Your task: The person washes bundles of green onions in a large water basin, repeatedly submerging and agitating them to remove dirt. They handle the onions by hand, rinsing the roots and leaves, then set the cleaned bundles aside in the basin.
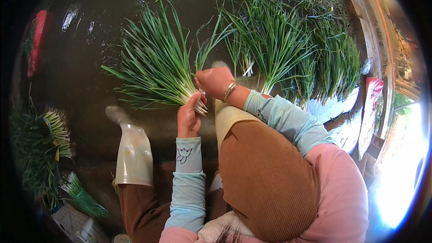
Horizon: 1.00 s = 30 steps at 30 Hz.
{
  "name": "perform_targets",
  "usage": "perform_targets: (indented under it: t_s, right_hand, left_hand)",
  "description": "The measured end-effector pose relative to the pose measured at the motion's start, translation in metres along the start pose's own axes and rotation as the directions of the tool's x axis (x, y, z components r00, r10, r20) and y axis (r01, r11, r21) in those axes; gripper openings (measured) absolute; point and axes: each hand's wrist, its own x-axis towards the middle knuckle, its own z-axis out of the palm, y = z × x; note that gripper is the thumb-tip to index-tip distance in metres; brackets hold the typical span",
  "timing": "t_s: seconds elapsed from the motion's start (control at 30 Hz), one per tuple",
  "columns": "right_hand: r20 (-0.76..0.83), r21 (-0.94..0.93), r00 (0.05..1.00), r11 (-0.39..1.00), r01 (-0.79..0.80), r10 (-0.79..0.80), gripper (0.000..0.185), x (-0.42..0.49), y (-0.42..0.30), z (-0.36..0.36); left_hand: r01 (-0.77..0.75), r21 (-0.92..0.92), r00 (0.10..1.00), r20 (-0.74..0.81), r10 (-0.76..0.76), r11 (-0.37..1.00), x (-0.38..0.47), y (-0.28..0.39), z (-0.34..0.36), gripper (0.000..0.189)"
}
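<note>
A thick bunch of Chinese chives (158,64) fans out up and to the left over dark water. My left hand (189,116) grips its white stem ends. Just above and to the right, my right hand (215,80), with a gold bangle at the wrist, is curled beside the stems. A few separate green leaves (209,45) rise from behind my right fingers, which seem to pinch them; the fingertips are partly hidden. Light blue sleeve covers (187,189) reach over both forearms.
More chives (273,40) lie to the right, with darker heaps (334,57) beyond. Tied bundles (59,131) and a plastic crate (79,224) stand at lower left. My legs wear cream rubber boots (135,155). A wooden edge (371,40) runs along the right.
</note>
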Motion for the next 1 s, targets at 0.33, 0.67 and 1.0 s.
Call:
perform_targets:
  t_s: [0.33,0.67,1.0]
  right_hand:
    - [-0.127,0.965,0.876,0.261,0.001,0.464,0.022,-0.001,0.038,-0.034]
    - [0.445,0.894,0.791,-0.158,-0.419,0.421,0.026,0.014,0.079,0.017]
    - [0.439,0.885,0.884,0.093,-0.456,0.160,0.017,0.003,0.021,0.033]
  left_hand:
    - [0.099,-0.354,0.994,0.071,-0.078,0.930,0.010,0.010,-0.029,0.024]
    - [0.108,-0.362,0.994,0.068,-0.090,0.926,0.004,0.010,-0.039,0.025]
    - [0.029,-0.285,0.999,-0.020,-0.036,0.958,0.007,0.000,-0.031,0.021]
